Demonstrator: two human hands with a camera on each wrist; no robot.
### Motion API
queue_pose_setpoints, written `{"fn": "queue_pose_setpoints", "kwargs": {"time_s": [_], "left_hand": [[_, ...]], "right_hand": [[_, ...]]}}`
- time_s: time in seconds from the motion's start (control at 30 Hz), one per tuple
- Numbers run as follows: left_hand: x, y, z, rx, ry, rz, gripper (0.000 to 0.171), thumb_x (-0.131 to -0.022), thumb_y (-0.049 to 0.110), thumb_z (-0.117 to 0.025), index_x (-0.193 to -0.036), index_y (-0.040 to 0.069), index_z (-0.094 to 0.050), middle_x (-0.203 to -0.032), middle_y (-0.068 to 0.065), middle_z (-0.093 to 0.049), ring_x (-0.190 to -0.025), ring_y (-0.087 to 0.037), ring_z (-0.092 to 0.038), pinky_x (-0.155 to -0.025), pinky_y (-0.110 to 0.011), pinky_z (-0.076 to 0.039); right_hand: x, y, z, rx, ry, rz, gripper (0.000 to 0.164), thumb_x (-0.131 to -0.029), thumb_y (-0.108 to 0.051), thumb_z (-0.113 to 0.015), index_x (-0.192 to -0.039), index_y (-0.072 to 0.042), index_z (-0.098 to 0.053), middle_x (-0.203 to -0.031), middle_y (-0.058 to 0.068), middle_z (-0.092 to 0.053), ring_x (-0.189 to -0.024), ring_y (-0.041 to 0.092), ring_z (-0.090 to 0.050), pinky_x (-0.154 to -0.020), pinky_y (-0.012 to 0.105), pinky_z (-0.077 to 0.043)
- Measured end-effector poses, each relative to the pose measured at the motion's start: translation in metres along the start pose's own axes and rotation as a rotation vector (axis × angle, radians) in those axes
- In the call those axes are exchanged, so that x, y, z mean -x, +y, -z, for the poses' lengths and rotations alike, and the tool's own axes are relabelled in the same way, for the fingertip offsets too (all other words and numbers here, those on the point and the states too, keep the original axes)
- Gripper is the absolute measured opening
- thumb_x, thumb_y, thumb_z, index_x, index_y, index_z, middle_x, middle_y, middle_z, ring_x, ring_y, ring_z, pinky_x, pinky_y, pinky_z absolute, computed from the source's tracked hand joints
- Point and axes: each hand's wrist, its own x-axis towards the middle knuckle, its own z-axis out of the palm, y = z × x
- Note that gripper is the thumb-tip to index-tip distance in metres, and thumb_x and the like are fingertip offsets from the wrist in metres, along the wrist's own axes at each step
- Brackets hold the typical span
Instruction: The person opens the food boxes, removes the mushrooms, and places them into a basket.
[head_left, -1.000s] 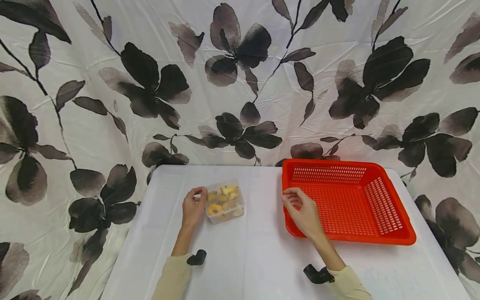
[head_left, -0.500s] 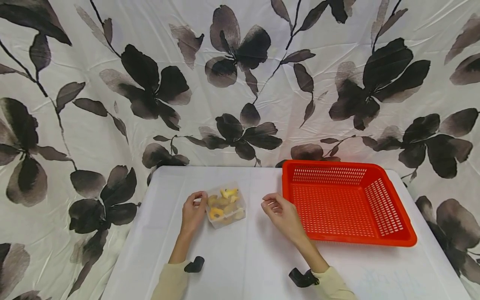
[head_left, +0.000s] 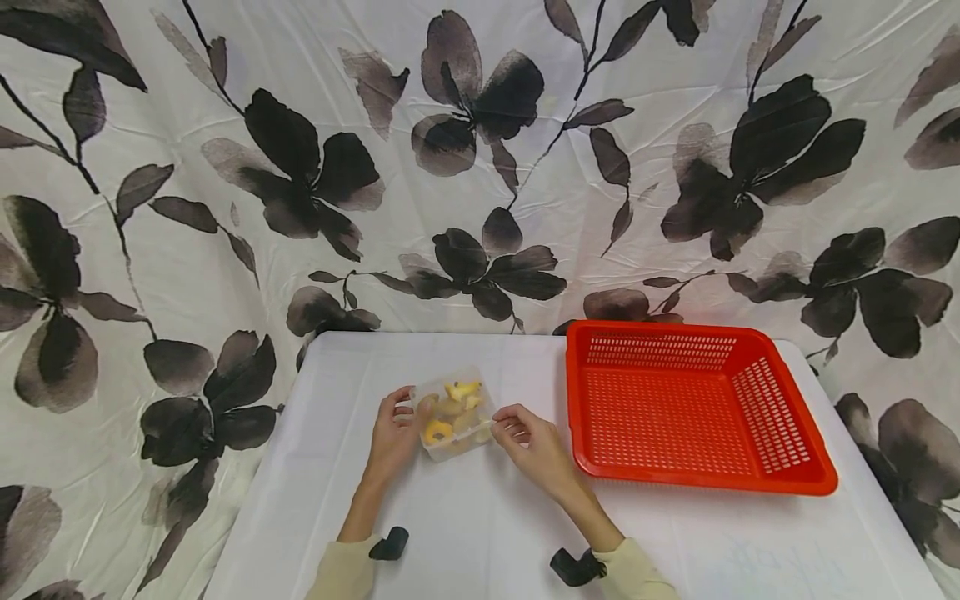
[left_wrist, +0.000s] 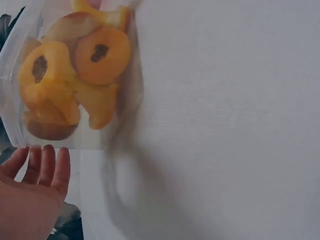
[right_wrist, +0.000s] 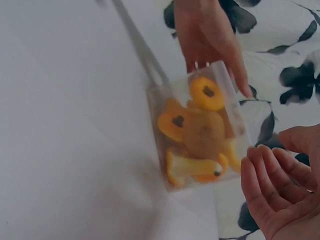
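Observation:
A clear plastic box [head_left: 459, 451] stands left of centre in the head view, holding several small fruit-shaped pieces. Among them, the left wrist view shows orange rounds [left_wrist: 103, 55] with dark brown centres, and the right wrist view shows a yellow banana-like piece [right_wrist: 192, 166]. My left hand [head_left: 392, 440] is at the box's left side, its fingertips [left_wrist: 48, 149] right against the wall. On the opposite side is my right hand [head_left: 537, 452], fingertips right at the box's rim and loosely bent. Neither hand is curled round the box.
A red perforated plastic basket [head_left: 675, 482] stands on the right of the white-covered table [head_left: 480, 542], with only its slotted walls and floor showing. Behind the table hangs a white cloth [head_left: 480, 200] with dark flowers. A black camera [head_left: 577, 567] is worn on each wrist.
My right hand has come left from the basket's edge to the right side of the box. The left hand has slid slightly down and spread along the box's left side.

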Motion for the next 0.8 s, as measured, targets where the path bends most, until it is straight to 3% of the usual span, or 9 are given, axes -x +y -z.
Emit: {"fn": "queue_pose_setpoints", "kwargs": {"time_s": [0.2, 0.43, 0.6, 0.8], "left_hand": [[0.009, -0.004, -0.002, -0.028, -0.087, -0.014, 0.093, -0.087, 0.030, -0.084, -0.159, 0.010, -0.029, -0.149, -0.016, -0.035, -0.130, -0.034, -0.040, -0.109, -0.053, -0.038], [0.015, -0.011, 0.000, -0.086, -0.193, 0.004, 0.124, -0.074, 0.037, -0.093, -0.165, 0.023, -0.010, -0.159, -0.013, -0.022, -0.145, -0.038, -0.029, -0.116, -0.060, -0.031], [0.015, -0.020, -0.001, -0.091, -0.212, -0.023, 0.125, -0.073, 0.036, -0.094, -0.164, 0.019, -0.010, -0.159, -0.011, -0.022, -0.146, -0.032, -0.027, -0.121, -0.056, -0.024], [0.013, -0.027, -0.001, -0.105, -0.195, -0.059, 0.118, -0.072, 0.034, -0.096, -0.160, 0.014, -0.019, -0.153, -0.010, -0.030, -0.138, -0.033, -0.035, -0.114, -0.055, -0.032]], "right_hand": [[0.001, 0.007, -0.017, -0.011, -0.014, -0.039, 0.008, -0.098, -0.010, -0.070, -0.104, -0.006, -0.071, -0.090, 0.001, -0.072, -0.083, 0.017, -0.068, -0.076, 0.026, -0.058], [0.005, 0.016, -0.036, -0.070, -0.053, -0.075, 0.016, -0.101, -0.016, -0.068, -0.103, -0.001, -0.074, -0.087, 0.011, -0.076, -0.080, 0.033, -0.074, -0.067, 0.022, -0.055], [0.005, 0.018, -0.048, -0.138, -0.064, -0.109, 0.024, -0.102, -0.021, -0.067, -0.104, 0.001, -0.075, -0.087, 0.013, -0.077, -0.082, 0.037, -0.074, -0.065, 0.021, -0.055], [0.001, 0.011, -0.057, -0.319, -0.076, -0.265, 0.032, -0.104, -0.023, -0.063, -0.104, 0.007, -0.074, -0.090, 0.022, -0.075, -0.080, 0.031, -0.074, -0.068, 0.029, -0.060]]}}
